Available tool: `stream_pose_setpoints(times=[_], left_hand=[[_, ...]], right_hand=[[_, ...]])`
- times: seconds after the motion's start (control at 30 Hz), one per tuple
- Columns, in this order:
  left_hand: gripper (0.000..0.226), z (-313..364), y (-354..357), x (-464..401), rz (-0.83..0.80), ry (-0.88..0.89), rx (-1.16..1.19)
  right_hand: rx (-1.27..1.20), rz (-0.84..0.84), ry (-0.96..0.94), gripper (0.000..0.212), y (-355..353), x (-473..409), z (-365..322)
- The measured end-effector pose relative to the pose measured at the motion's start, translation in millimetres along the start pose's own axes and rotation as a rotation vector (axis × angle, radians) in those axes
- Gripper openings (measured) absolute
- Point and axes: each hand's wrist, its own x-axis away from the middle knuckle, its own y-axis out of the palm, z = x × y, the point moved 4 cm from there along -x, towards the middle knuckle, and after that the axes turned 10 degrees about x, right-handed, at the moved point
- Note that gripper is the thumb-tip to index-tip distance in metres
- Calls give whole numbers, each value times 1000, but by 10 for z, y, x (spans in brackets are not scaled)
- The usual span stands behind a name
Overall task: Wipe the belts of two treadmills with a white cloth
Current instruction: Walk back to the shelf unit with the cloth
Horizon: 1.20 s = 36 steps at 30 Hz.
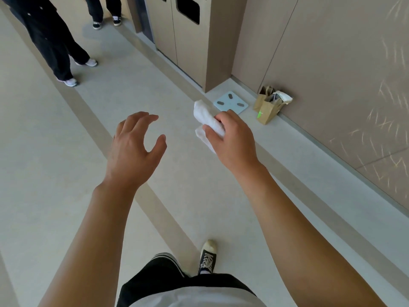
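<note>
- Cloth (207, 122), white and bunched up, is gripped in my right hand (230, 138), fingers curled round it, out over the floor (55, 173).
- Left hand (132, 149) holds nothing, fingers spread loose.
- Scale (230, 103) and paper bag (269, 107) sit by the wall.

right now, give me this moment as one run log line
phase: walking, no treadmill in view | right hand: holds white cloth | left hand: open, holds nothing | floor: scale, paper bag by wall
</note>
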Motion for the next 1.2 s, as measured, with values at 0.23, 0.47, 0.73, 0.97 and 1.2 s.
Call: stream_pose_setpoints(times=[0.23,0.47,0.73,0.97,1.2], left_hand=[[52,-604,-12,-1231,-12,-9,-6],[52,-1493,-197,-2728,-38,-1,11],[50,-2065,-347,-4283,-77,35,14],[54,-2367,-143,-5526,-107,57,-12],[49,-2537,228,-6935,-128,61,-85]], right_hand=[[-36,-10,-4,29,795,-1192,-34],[-9,-28,29,28,1709,-2507,-304],[46,-12,53,28,2352,-3884,-492],[45,10,80,29,2859,-4995,-162],[-12,5,111,28,3403,-6316,432]])
